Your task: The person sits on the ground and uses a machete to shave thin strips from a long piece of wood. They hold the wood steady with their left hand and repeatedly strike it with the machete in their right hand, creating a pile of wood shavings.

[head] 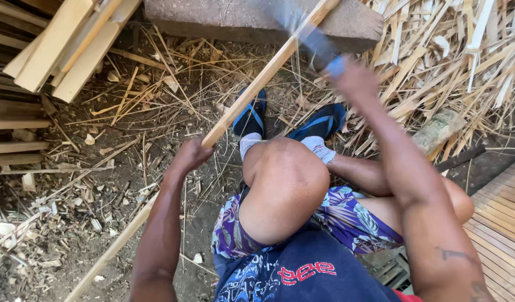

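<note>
Head view: the left hand (191, 155) has its grip wrapped tight around a long bamboo strip (252, 92), which runs slantwise from the dirt ground at lower left up to a grey stone block (235, 17) at the top. The right hand (355, 78) is raised beside the strip's upper part, its grip closed on a blurred blade tool (316, 42) with a blue handle end. Below lie two feet in blue sandals (319, 122), a bent knee and patterned shorts. Bamboo shavings (436, 61) pile at right; wooden planks (61, 45) stack at upper left.
</note>
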